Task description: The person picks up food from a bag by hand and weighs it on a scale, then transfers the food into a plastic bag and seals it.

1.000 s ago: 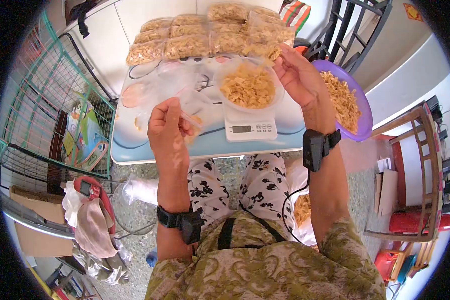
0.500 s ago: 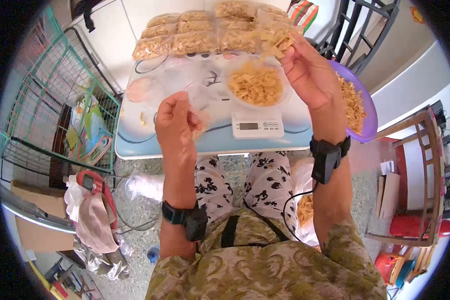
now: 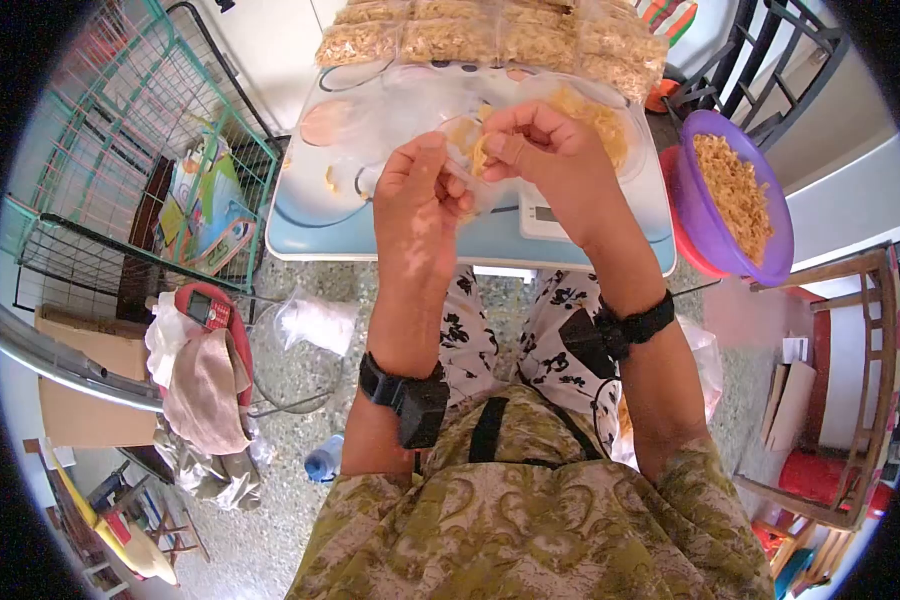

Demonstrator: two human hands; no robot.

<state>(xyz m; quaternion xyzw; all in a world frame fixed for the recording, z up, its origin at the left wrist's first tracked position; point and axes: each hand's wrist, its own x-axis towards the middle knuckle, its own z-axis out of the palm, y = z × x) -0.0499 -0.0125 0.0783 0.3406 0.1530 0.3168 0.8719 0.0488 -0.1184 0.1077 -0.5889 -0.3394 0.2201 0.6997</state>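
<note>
Over the table point(image 3: 320, 238), my left hand point(image 3: 420, 195) pinches the edge of a clear plastic bag point(image 3: 458, 140), its fingers closed. Close beside it, my right hand point(image 3: 545, 155) has thumb and fingers together on some yellowish dried pieces point(image 3: 480, 155) at the bag's mouth. Behind my right hand stands a clear bowl of the same pieces point(image 3: 610, 130), partly covered by the hand. The white kitchen scale point(image 3: 538, 222) shows below the bowl, half hidden by my right wrist. Filled clear bags point(image 3: 450, 40) are stacked along the table's back.
A purple basin point(image 3: 782, 215) of dried pieces stands right of the table, over a red one point(image 3: 685, 235). At the left is a green wire cage point(image 3: 90, 180). A blue bottle point(image 3: 322, 462) is on the floor. A wooden frame point(image 3: 865, 370) stands at the right.
My right hand has moved left and down from above the bowl, with pieces in its fingers, to beside my left hand at the bag. The whole view has shifted, showing more of the basin.
</note>
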